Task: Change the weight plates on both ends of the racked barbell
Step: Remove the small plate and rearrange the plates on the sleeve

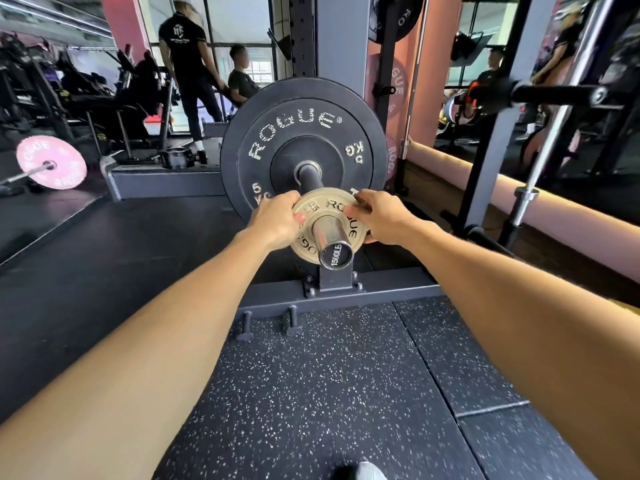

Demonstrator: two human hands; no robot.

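Bare hands (325, 220) around small plate (320, 211)

The barbell sleeve (334, 239) carries a large black 5 kg Rogue bumper plate (303, 147) and, nearer its chrome end, a small grey Rogue change plate (341, 211). Below, the speckled black rubber floor (332, 393) bears the rack's bolted grey base frame (346, 294) and a pink-plated barbell (51, 162) at far left

The chrome barbell sleeve (331, 237) points end-on toward the viewer, its cap printed with black lettering. A large black rubber bumper plate (277, 133), marked ROGUE and 5 KG in worn white, sits upright far along the sleeve. A small round grey metal plate (341, 211), also marked ROGUE, sits upright nearer the sleeve tip, apart from the black plate.
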